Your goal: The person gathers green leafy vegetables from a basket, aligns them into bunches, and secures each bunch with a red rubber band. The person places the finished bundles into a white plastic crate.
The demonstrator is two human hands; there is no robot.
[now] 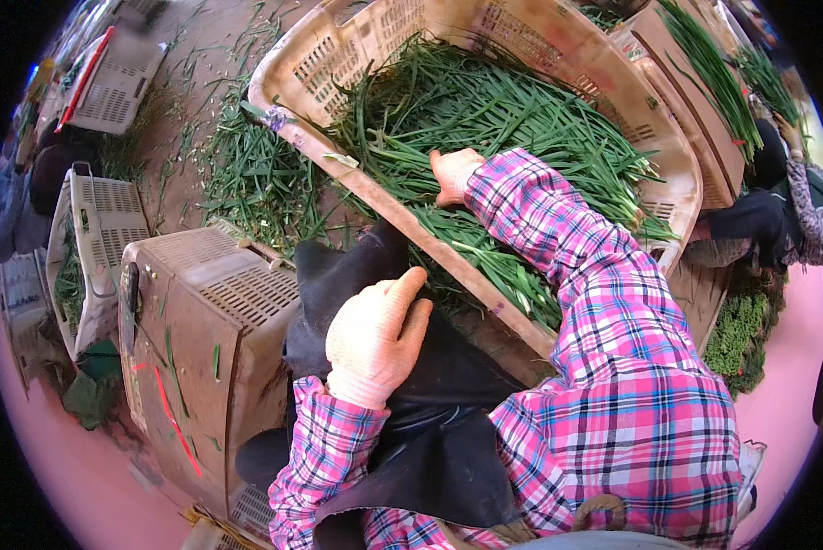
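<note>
A large, dirty cream plastic crate (446, 251) stands tilted in front of me, holding a heap of garlic chives (521, 110) with long flat leaves and pale stems. My right hand (456, 177), in a pale orange knit glove, reaches over the near rim into the heap. Its fingers touch the leaves, but their tips are partly hidden, so a grip on them cannot be made out. Above the black apron (446, 371) on my lap is my left hand (377, 337), also gloved. Its thumb and forefinger are slightly apart, and nothing shows between them.
At my left, an upturned crate carries a brown board (185, 344) with leaf scraps, a red strip (176, 419) and a dark narrow object (131, 302). Loose leaves (267, 179) litter the floor. Cardboard box (693, 103) with chives stands right, near another person (789, 206).
</note>
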